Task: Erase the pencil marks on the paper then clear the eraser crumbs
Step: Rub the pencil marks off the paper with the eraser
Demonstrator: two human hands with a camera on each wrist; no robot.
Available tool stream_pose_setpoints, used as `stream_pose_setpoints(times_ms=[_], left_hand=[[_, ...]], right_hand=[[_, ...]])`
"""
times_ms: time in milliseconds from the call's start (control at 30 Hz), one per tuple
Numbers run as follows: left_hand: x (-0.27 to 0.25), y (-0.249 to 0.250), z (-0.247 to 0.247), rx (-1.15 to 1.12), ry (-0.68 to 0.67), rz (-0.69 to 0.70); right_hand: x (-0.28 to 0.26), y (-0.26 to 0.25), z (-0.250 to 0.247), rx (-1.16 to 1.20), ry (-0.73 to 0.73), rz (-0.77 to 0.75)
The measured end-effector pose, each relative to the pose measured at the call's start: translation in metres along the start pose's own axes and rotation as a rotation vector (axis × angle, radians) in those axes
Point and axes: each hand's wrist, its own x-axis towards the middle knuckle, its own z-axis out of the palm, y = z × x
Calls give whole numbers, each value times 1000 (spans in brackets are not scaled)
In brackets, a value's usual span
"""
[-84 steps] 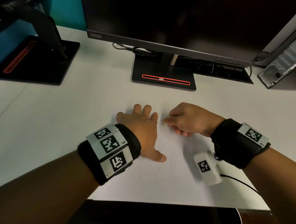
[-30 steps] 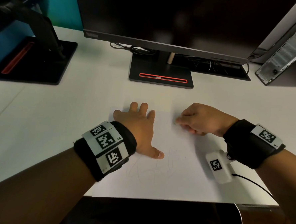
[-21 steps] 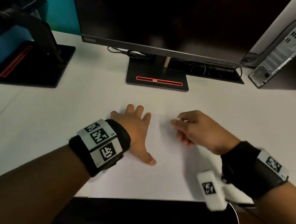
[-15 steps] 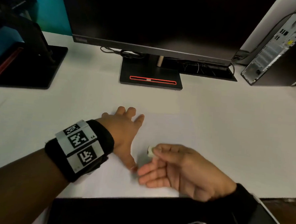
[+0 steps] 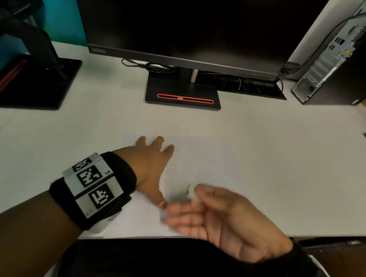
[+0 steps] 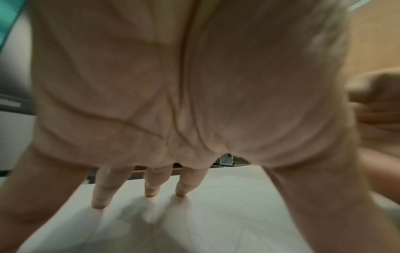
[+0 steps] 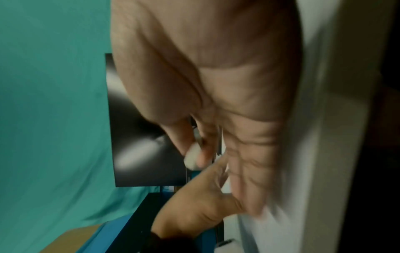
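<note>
A white sheet of paper (image 5: pixel 200 160) lies on the white desk in front of me. My left hand (image 5: pixel 150 164) lies flat on its left part, fingers spread and straight, the fingertips (image 6: pixel 149 193) pressing on the sheet. My right hand (image 5: pixel 214 213) hovers palm-up over the paper's near edge, blurred by motion. Its thumb and forefinger pinch a small white eraser (image 5: pixel 191 191), which also shows in the right wrist view (image 7: pixel 191 158). The other right fingers stretch out to the left, near the left thumb. I cannot make out pencil marks or crumbs.
A black monitor on a stand with a red stripe (image 5: pixel 183 95) rises behind the paper. A second stand (image 5: pixel 29 79) sits at the far left, a computer tower (image 5: pixel 336 68) at the far right. The desk's front edge (image 5: pixel 321 235) runs just behind my right wrist.
My right hand came off the top of the paper, turned palm-up and pulled back to the near edge with the eraser. The left hand stayed flat on the sheet.
</note>
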Motion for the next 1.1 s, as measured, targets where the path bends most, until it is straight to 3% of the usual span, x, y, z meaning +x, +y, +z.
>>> stream_pose_setpoints(times_ms=[33,100,233,300,367,500,533,600,667,767,800,867,933,1033,1100], left_hand=[[-1,-1,1,-2,-6,3],[-2,-3,2,-11,-25,5],[-3,-5,2,-18,-47,7],[-2,-4,2,-19,-44,13],[-1,-5,3,-30,-42,12],[-1,-6,5,-25,-31,23],[-1,-7,5,-21,-25,27],[-2,-8,6,-25,-23,35],[-3,-10,6,-32,-39,31],[-4,-8,4,-29,-45,27],[-4,-8,4,-31,-46,26],[-3,-8,3,-34,-43,27],[-4,-9,4,-46,-36,29],[-4,-11,7,-60,-31,41],[-3,-12,7,-53,-32,47]], right_hand=[[2,2,-5,-34,4,63],[4,-14,-24,34,109,11],[1,-58,-67,357,446,-437],[-7,-61,-65,434,440,-553],[-9,-44,-44,407,326,-479],[4,4,-2,23,-10,-28],[10,6,-2,-39,-51,46],[21,-9,-13,28,8,66],[32,-35,-30,209,174,-62],[36,-67,-54,397,433,-416],[33,-71,-56,420,475,-502],[27,-66,-45,427,424,-548],[27,-48,-21,334,267,-423],[36,-19,7,-9,49,-55],[46,-21,3,4,3,42]])
